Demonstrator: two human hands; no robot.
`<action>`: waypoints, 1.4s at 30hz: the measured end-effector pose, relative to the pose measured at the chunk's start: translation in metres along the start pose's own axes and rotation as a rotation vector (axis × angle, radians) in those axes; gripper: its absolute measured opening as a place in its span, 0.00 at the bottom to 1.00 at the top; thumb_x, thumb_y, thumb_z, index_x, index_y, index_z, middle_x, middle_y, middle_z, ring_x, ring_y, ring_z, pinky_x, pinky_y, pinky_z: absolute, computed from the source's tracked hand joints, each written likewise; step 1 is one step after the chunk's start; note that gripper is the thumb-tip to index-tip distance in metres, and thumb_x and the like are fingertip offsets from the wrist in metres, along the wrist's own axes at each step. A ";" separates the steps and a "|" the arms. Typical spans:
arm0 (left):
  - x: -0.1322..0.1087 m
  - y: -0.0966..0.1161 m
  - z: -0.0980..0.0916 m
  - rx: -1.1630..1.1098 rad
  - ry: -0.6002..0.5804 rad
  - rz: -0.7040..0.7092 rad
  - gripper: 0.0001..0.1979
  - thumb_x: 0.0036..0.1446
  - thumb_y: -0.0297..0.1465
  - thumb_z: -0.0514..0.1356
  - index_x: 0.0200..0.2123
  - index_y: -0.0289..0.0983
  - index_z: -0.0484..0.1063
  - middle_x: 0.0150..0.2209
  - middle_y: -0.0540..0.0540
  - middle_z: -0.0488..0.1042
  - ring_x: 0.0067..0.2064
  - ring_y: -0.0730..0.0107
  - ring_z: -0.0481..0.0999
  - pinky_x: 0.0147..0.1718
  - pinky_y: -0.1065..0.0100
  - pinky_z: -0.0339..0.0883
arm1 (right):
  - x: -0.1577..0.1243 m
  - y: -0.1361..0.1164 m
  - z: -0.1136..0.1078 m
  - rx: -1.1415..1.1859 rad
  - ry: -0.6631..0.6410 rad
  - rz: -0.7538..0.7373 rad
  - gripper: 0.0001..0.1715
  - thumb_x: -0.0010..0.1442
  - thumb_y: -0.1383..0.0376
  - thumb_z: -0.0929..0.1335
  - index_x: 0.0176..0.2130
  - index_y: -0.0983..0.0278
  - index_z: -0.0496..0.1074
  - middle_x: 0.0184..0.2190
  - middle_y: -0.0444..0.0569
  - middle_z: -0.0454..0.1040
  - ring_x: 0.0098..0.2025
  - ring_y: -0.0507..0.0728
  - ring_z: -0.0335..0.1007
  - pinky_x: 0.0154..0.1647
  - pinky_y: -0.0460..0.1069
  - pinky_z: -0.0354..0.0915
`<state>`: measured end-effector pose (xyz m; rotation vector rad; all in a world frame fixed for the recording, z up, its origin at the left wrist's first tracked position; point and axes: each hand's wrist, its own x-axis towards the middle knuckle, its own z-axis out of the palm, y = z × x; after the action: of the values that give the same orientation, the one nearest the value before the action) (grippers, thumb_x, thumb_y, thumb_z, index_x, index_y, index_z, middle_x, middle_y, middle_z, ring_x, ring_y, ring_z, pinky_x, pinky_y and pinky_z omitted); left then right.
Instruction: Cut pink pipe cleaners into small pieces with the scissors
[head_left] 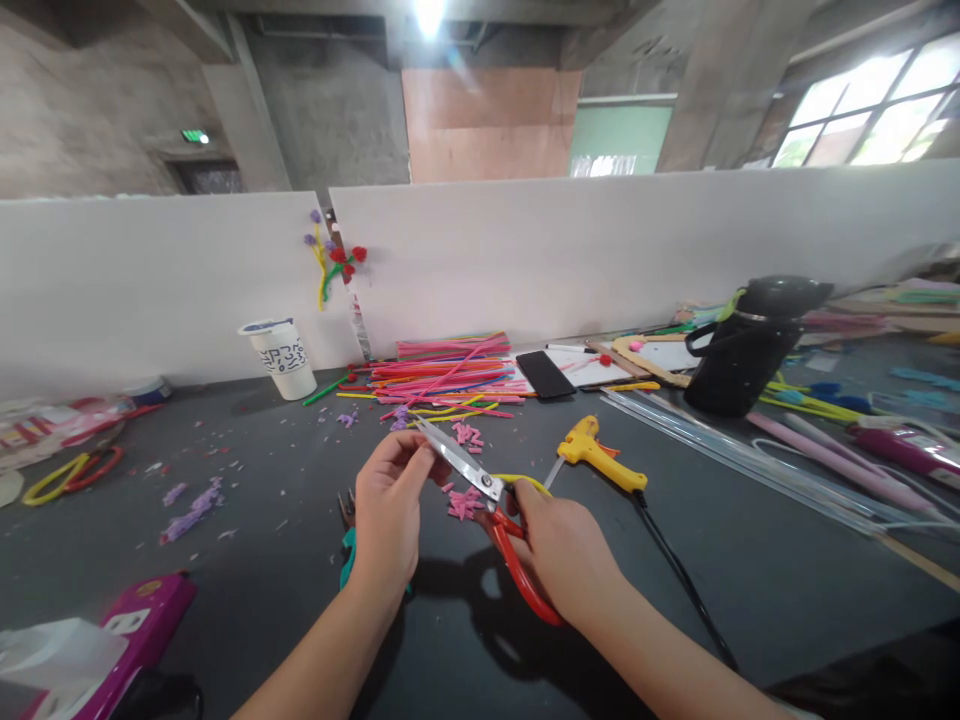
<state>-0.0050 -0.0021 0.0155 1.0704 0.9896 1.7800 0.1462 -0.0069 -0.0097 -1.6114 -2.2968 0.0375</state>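
My right hand (566,545) grips a pair of scissors (466,466) with red and yellow handles, blades pointing up and to the left. Close to the blade tips, the fingers of my left hand (394,500) are pinched together; whatever they hold is too small or hidden to make out. Short pink pipe cleaner pieces (465,503) lie in a small heap on the table under the blades, and more pink pieces (468,436) are just behind. Partly covered by my left wrist is a tool with teal handles (348,555).
A yellow glue gun (600,455) with a black cord lies to the right. Behind are a bundle of pipe cleaners (450,375), a black phone (545,375) and a white cup (281,360). A black jug (757,345) stands right; a purple power strip (150,620) sits front left.
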 end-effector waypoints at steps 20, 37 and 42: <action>0.003 0.001 -0.001 0.026 -0.001 0.010 0.02 0.47 0.28 0.58 0.27 0.35 0.68 0.23 0.52 0.69 0.24 0.76 0.68 0.27 0.72 0.63 | -0.004 0.009 -0.002 -0.076 0.145 -0.025 0.21 0.55 0.49 0.57 0.28 0.63 0.63 0.18 0.45 0.69 0.20 0.55 0.66 0.19 0.47 0.46; 0.003 0.003 0.000 -0.023 0.032 -0.015 0.02 0.46 0.27 0.58 0.26 0.35 0.67 0.22 0.52 0.69 0.24 0.76 0.69 0.27 0.71 0.65 | -0.003 0.007 -0.004 -0.140 0.136 -0.060 0.22 0.56 0.49 0.56 0.29 0.64 0.63 0.20 0.47 0.70 0.22 0.55 0.67 0.20 0.47 0.46; 0.003 0.003 -0.001 -0.022 0.028 -0.018 0.02 0.47 0.28 0.58 0.26 0.34 0.66 0.23 0.52 0.69 0.24 0.76 0.69 0.27 0.71 0.65 | -0.003 0.007 -0.002 -0.167 0.151 -0.069 0.22 0.55 0.48 0.57 0.28 0.64 0.63 0.19 0.47 0.69 0.21 0.55 0.66 0.20 0.47 0.45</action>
<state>-0.0073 -0.0008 0.0184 1.0226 0.9906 1.7916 0.1539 -0.0071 -0.0095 -1.5527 -2.2877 -0.2902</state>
